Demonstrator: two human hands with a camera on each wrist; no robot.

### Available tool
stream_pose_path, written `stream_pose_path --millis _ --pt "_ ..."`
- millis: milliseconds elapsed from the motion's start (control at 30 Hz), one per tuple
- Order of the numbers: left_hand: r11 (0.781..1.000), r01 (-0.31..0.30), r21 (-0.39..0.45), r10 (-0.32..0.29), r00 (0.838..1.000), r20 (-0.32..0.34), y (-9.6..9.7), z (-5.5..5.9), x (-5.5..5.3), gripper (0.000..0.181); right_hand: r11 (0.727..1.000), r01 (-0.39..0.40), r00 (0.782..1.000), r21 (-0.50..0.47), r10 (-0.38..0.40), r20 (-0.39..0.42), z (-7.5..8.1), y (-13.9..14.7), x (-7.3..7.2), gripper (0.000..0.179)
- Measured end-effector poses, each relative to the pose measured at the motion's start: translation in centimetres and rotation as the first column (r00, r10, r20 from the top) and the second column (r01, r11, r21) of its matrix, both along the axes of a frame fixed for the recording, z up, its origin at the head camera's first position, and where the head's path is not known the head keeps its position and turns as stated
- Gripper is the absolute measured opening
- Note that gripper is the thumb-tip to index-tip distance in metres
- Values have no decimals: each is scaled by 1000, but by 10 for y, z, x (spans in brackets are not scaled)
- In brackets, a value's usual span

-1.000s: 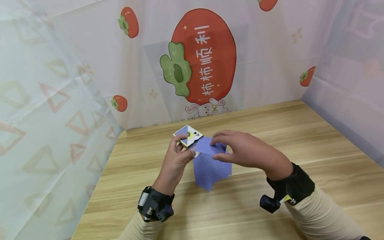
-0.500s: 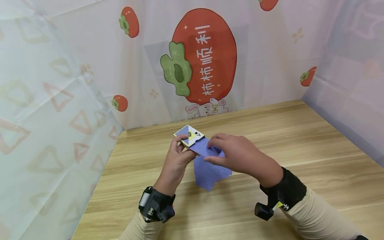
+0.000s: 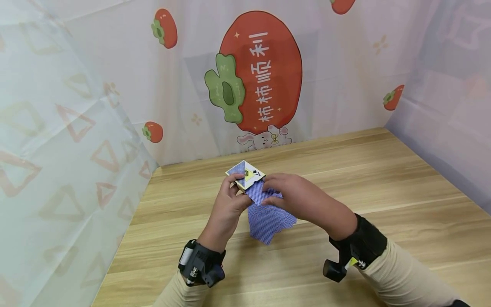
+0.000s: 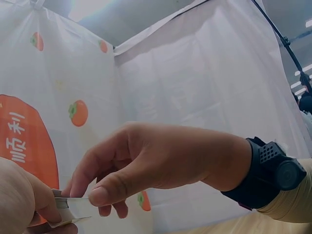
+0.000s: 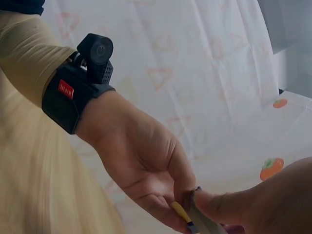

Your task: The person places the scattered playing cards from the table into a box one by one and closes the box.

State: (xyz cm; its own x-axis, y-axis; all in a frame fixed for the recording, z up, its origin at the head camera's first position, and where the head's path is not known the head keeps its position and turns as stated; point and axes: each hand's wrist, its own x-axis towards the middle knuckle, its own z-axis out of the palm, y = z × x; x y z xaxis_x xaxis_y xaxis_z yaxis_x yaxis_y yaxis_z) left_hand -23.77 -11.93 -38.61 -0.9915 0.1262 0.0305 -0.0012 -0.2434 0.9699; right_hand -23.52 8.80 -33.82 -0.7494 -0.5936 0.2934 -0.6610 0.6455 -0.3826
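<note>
My left hand [image 3: 227, 209] grips a playing card box [image 3: 251, 171], its ace-of-spades face up and its mouth toward the right. Blue-backed playing cards [image 3: 255, 194] stick out of that mouth. Thumb and fingers of my right hand [image 3: 304, 198] pinch them at their outer end. In the left wrist view, the right thumb [image 4: 101, 196] lies against the edge of the pale stack. The right wrist view has the left hand [image 5: 141, 156] around the box, which is mostly hidden by fingers. Under both hands, a loose spread of blue-backed cards [image 3: 268, 226] lies face down on the table.
The wooden table [image 3: 383, 179] runs back to a white curtain [image 3: 337, 76] printed with persimmons. More curtain stands along the left and right sides. Each wrist carries a black strap with a camera [image 3: 201, 264].
My right hand has moved left toward the box, bringing the cards up to its mouth. The box has shifted slightly right in my left hand. The spread on the table stays put.
</note>
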Motion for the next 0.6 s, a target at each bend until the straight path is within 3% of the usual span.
stream_pose_path --millis 133,300,600 --pt "1000 28 6 -28 1000 -1 1 1 2 65 997 71 996 -40 -73 -43 -3 0 -5 24" --pt "999 40 -12 -40 999 -6 1 3 5 65 983 183 977 -24 -184 -108 -7 1 -9 21" --pt "1000 22 -22 -22 1000 6 0 4 4 66 978 204 977 -46 -207 -59 -8 7 -16 16"
